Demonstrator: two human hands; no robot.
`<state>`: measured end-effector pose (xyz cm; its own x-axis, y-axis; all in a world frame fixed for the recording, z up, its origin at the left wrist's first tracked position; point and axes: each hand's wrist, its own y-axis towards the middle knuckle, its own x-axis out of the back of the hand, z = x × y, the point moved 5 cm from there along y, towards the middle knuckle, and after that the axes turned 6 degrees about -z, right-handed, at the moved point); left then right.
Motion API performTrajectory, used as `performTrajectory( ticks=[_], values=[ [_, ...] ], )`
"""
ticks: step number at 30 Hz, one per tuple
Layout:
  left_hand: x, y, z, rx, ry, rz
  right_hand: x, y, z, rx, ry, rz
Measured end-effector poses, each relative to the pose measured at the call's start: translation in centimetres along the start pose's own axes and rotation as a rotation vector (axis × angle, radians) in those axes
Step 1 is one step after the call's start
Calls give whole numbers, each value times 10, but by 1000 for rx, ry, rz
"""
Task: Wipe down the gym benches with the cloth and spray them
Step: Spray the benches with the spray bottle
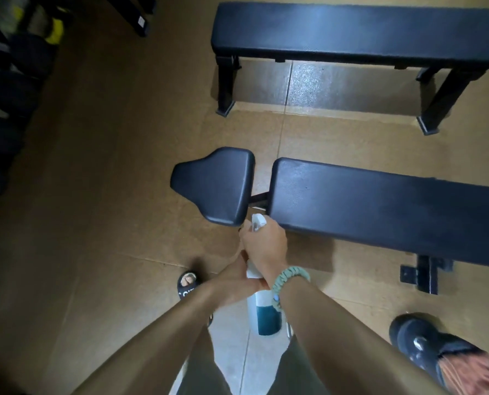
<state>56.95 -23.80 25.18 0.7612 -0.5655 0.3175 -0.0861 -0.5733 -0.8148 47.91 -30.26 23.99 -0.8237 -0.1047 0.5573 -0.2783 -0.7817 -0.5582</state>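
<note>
While the spray bottle (263,312) was held upright just below the near bench (380,206), its head was gripped by the right hand (263,246) and its neck by the left hand (237,283), both curled round it. Nozzle was aimed up at the gap between seat pad (217,186) and long pad, whose axis was seen running rightward. Far bench (351,32) was well beyond. No cloth was seen
</note>
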Motion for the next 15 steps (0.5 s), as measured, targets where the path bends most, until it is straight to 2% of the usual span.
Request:
performTrajectory(
  ticks=[3, 9, 15],
  values=[
    [32, 12, 30, -23, 4, 45, -31, -2, 19, -61, -24, -54],
    [111, 33, 68, -82, 47, 127, -91, -4, 58, -151, 182, -107],
    [151, 36, 81, -166, 3, 271, -125, -5, 84, -253, 95, -184]
  ],
)
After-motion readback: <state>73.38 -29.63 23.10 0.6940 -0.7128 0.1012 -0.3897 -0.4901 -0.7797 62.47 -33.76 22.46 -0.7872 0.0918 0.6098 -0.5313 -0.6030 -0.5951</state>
